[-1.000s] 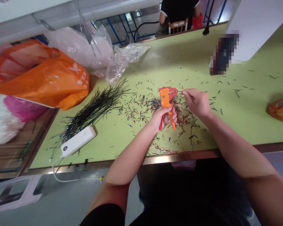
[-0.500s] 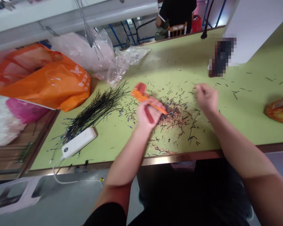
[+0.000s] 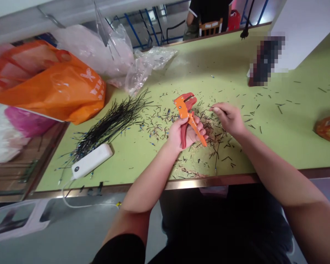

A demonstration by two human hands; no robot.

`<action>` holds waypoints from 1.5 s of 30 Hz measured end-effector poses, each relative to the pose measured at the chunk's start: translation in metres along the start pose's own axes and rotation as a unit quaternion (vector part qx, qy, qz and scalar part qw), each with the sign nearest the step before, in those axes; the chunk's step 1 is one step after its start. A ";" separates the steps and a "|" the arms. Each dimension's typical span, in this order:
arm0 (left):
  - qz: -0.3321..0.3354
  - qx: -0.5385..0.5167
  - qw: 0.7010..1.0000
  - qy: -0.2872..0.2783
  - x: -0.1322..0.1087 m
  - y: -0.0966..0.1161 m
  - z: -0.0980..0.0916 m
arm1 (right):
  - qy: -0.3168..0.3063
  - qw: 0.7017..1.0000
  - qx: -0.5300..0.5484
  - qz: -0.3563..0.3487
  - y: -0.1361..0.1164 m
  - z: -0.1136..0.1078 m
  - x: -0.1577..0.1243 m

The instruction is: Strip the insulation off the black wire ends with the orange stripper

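My left hand point(image 3: 183, 135) is wrapped round the handles of an orange and red wire stripper point(image 3: 187, 114), whose jaws point up and away from me. My right hand point(image 3: 228, 117) rests on the green table point(image 3: 143, 161) just right of the tool, its fingers pinched together near the jaws. What it holds is too small to make out. Under both hands lies a heap of cut wire bits and copper strands point(image 3: 209, 137). A bundle of thin black wires point(image 3: 110, 124) lies to the left.
A white power bank point(image 3: 88, 166) with a cable sits near the front left edge. An orange bag point(image 3: 52, 86) and clear plastic bags point(image 3: 112, 55) stand at the back left. An orange packet point(image 3: 328, 127) lies far right. Another person sits at the far side.
My left hand has swung the stripper back upright from a leftward tilt. My right hand has come in towards the jaws and closed its fingers.
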State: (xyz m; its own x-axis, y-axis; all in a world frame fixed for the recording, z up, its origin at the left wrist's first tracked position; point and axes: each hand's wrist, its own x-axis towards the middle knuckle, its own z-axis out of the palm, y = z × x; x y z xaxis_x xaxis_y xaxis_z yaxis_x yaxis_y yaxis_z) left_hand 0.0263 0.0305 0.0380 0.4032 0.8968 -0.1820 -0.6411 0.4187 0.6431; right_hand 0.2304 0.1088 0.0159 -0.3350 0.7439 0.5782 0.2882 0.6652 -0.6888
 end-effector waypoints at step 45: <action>-0.012 0.126 0.988 -0.091 0.000 -0.015 0.007 | -0.099 0.986 0.084 -0.102 -0.013 0.014 -0.010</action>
State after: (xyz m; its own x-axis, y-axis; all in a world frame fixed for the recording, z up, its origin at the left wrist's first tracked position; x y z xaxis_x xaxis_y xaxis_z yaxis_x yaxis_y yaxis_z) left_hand 0.0407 0.0233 0.0339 0.5418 0.8370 -0.0766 -0.4569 0.3698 0.8090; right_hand 0.2176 0.0921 0.0134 -0.5448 0.5579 0.6260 0.0501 0.7669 -0.6398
